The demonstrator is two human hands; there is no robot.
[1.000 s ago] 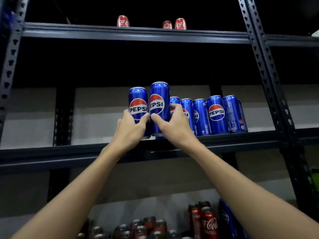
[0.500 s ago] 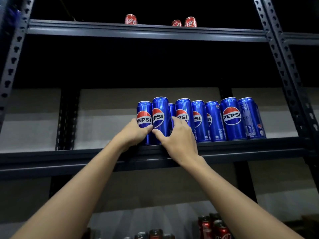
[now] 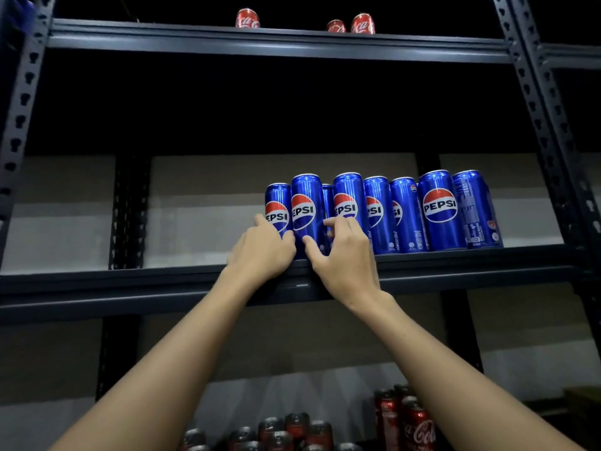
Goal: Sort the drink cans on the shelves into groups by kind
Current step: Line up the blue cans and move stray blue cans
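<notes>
Pepsi row: upright, packed on middle shelf, right half; one kind together.
Left hand: grip curled on leftmost can, likely closing the gap.
Right hand: grip loosely on second can; hold unclear.
Coke cans: top shelf, apart.

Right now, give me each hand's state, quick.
Left hand: fingers on the leftmost Pepsi can; a firm grip cannot be told.
Right hand: fingers loosely curled at the next Pepsi cans, clamped on nothing clearly; cannot be told.
</notes>
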